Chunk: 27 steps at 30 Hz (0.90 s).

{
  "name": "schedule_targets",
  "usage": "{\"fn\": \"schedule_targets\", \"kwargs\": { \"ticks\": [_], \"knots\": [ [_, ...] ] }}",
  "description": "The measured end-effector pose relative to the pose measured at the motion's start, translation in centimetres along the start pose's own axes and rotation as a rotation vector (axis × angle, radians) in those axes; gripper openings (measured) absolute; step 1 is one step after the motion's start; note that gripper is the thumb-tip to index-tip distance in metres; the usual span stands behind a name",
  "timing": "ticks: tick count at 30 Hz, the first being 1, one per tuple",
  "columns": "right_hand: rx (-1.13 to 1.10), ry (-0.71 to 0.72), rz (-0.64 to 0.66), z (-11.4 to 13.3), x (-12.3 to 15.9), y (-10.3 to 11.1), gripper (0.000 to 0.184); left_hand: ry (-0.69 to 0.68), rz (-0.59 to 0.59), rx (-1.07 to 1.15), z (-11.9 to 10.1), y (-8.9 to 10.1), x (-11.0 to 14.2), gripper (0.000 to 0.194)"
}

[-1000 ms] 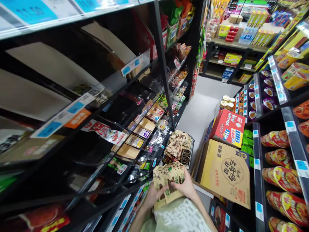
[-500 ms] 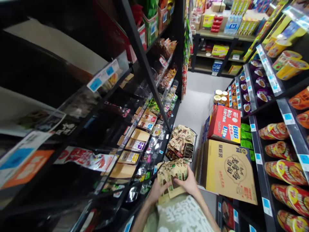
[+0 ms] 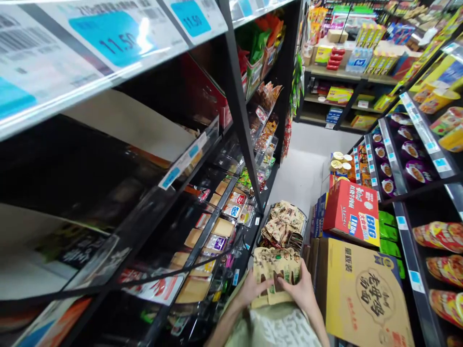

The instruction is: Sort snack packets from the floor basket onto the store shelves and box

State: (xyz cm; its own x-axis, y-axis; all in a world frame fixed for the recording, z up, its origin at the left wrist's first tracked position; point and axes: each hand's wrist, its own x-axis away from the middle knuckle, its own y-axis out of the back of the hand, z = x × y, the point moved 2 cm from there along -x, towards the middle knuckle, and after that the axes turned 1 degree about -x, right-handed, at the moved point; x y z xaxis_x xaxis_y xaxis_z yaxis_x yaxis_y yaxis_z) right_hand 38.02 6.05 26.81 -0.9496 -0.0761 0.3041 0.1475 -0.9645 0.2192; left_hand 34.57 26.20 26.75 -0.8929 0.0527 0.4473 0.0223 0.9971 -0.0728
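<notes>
Two or so tan snack packets (image 3: 277,262) with green and brown print are held side by side close to my body. My left hand (image 3: 255,288) grips their left side, its thumb across the front. On their right side, my right hand (image 3: 297,284) is closed the same way, thumb over the front; the fingers behind are hidden. Just beyond them on the floor stands a dark-rimmed basket (image 3: 306,219) heaped with similar tan packets (image 3: 284,221).
Shelves with small snack packs (image 3: 219,241) and price tags rise on the left. At right, a tan carton (image 3: 365,289) and a red box (image 3: 350,212) stand before shelves of noodle cups (image 3: 443,236). The aisle floor (image 3: 307,149) leads to a display counter (image 3: 333,72).
My view has shifted, so shelves, basket and boxes sit lower in the picture and mostly farther right. Both hands still hold the packets in nearly the same way.
</notes>
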Motion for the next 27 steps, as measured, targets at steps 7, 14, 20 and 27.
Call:
{"fn": "schedule_targets", "kwargs": {
  "ticks": [7, 14, 20, 27],
  "knots": [
    [-0.089, 0.074, 0.08, 3.2, -4.9, 3.2, 0.065, -0.016, 0.008, 0.035, -1.3, -1.8, -2.6, 0.058],
    [-0.057, 0.091, 0.106, 4.0, -9.2, 7.8, 0.067, 0.005, -0.123, 0.063, -1.5, -6.3, -7.1, 0.06],
    [-0.073, 0.12, 0.14, 2.8, -12.4, 12.6, 0.067, 0.015, -0.205, 0.032, -3.3, -10.9, -9.1, 0.059],
    [-0.176, 0.095, 0.1, 2.1, -15.0, 14.9, 0.065, 0.059, -0.223, 0.088, -4.4, -13.5, -10.8, 0.062]
  ]
}}
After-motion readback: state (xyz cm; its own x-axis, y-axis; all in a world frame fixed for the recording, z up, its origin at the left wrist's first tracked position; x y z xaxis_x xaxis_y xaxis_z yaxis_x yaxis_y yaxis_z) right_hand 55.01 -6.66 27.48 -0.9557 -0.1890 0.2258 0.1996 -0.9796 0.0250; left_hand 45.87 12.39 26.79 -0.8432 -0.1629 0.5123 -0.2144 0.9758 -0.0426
